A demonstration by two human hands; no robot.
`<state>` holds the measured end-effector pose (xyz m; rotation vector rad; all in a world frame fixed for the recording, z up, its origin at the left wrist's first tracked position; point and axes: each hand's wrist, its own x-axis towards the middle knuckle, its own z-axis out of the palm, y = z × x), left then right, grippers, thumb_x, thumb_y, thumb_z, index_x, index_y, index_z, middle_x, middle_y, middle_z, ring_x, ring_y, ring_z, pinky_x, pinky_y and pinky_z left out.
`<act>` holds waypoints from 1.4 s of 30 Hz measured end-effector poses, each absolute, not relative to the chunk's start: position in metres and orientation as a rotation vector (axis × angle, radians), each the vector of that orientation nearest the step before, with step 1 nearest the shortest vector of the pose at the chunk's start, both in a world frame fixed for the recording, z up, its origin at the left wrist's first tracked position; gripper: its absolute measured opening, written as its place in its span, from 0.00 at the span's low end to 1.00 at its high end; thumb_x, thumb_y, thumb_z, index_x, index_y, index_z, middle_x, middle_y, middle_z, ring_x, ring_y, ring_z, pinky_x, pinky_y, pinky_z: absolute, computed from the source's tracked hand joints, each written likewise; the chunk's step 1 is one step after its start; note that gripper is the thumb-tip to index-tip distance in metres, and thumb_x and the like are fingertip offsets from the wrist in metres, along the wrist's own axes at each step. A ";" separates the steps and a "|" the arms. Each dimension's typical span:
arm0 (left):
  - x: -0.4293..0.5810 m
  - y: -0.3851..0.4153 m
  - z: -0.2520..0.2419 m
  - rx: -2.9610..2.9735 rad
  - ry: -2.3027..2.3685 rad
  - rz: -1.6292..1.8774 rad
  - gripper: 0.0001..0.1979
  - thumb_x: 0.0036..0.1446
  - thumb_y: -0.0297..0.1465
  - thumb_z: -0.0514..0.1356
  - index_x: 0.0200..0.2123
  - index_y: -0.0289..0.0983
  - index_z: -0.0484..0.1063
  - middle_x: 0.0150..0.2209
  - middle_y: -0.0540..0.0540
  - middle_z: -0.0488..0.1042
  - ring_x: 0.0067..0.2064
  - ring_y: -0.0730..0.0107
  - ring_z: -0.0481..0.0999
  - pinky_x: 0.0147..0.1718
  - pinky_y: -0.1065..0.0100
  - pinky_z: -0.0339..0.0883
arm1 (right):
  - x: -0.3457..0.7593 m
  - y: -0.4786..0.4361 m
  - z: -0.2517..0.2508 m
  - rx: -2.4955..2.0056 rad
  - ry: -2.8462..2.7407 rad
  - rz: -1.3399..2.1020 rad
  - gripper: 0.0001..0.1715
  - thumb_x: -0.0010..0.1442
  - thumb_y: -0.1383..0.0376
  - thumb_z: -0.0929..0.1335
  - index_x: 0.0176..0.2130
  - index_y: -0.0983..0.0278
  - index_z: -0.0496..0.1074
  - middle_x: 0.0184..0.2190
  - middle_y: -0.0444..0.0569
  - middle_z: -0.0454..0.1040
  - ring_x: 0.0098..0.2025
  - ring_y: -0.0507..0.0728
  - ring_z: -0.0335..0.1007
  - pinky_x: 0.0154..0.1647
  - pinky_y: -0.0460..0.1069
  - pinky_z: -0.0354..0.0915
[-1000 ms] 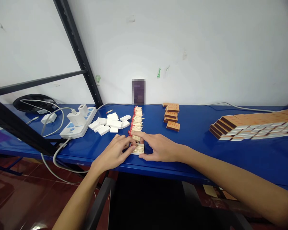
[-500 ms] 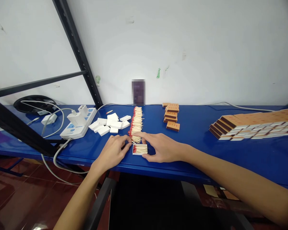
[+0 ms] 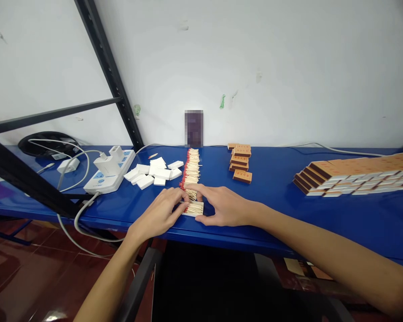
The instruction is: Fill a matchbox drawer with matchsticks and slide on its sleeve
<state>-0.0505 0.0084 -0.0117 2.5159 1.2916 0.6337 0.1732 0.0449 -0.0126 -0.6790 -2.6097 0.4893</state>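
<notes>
A small white matchbox tray (image 3: 199,213) filled with red-tipped matches lies near the front edge of the blue table. My right hand (image 3: 223,206) grips the tray's right side, thumb at its front corner and fingers behind, while its index finger reaches over the matches. A long row of loose matches (image 3: 192,167) runs from there toward the wall. At the tray's left end, my left hand (image 3: 166,208) has thumb and index finger drawn nearly together over the match heads. Whatever lies between those fingertips is hidden.
White trays (image 3: 159,173) lie heaped on the left, beside a power strip (image 3: 110,172) with chargers and cables. Orange matchbox sleeves (image 3: 242,176) sit right of the row. A long stack of sleeves (image 3: 356,174) stands far right. A black metal frame (image 3: 109,58) rises at left.
My left hand has moved right, over the tray's left end, its thumb and index finger drawing closer. The tray and my right thumb have shifted slightly left.
</notes>
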 end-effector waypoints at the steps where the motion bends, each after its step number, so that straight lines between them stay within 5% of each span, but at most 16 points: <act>1: -0.050 0.008 -0.012 2.515 1.293 0.609 0.08 0.67 0.35 0.49 0.38 0.39 0.65 0.34 0.50 0.71 0.36 0.68 0.67 0.38 0.66 0.58 | 0.172 0.045 -0.014 -0.685 -2.606 0.494 0.45 0.57 0.57 0.69 0.66 0.60 0.49 0.45 0.51 0.73 0.39 0.59 0.71 0.40 0.52 0.65; 11: -0.051 0.011 -0.014 2.487 1.580 0.614 0.07 0.64 0.35 0.52 0.40 0.40 0.67 0.24 0.53 0.67 0.30 0.67 0.68 0.32 0.67 0.56 | 0.180 0.043 -0.007 -0.682 -2.656 0.453 0.44 0.57 0.59 0.69 0.66 0.59 0.49 0.41 0.48 0.73 0.35 0.56 0.70 0.36 0.50 0.64; 20: -0.051 0.009 -0.012 2.447 1.526 0.555 0.10 0.66 0.35 0.49 0.35 0.40 0.65 0.27 0.53 0.70 0.32 0.67 0.69 0.37 0.65 0.57 | 0.182 0.041 -0.004 -0.668 -2.684 0.467 0.44 0.56 0.60 0.68 0.67 0.59 0.49 0.40 0.48 0.73 0.36 0.58 0.70 0.35 0.50 0.63; 32: -0.049 0.008 -0.011 2.515 1.278 0.612 0.10 0.66 0.36 0.50 0.37 0.38 0.68 0.27 0.51 0.65 0.31 0.70 0.63 0.33 0.67 0.56 | 0.171 0.043 -0.013 -0.677 -2.606 0.491 0.40 0.59 0.56 0.68 0.66 0.61 0.52 0.54 0.55 0.71 0.49 0.61 0.72 0.46 0.54 0.66; 42: -0.053 0.001 -0.011 2.562 1.456 0.640 0.11 0.58 0.37 0.56 0.43 0.40 0.68 0.22 0.55 0.65 0.28 0.69 0.62 0.36 0.64 0.56 | 0.177 0.041 -0.008 -0.636 -2.643 0.468 0.33 0.61 0.53 0.67 0.61 0.59 0.59 0.56 0.52 0.70 0.52 0.61 0.69 0.49 0.55 0.65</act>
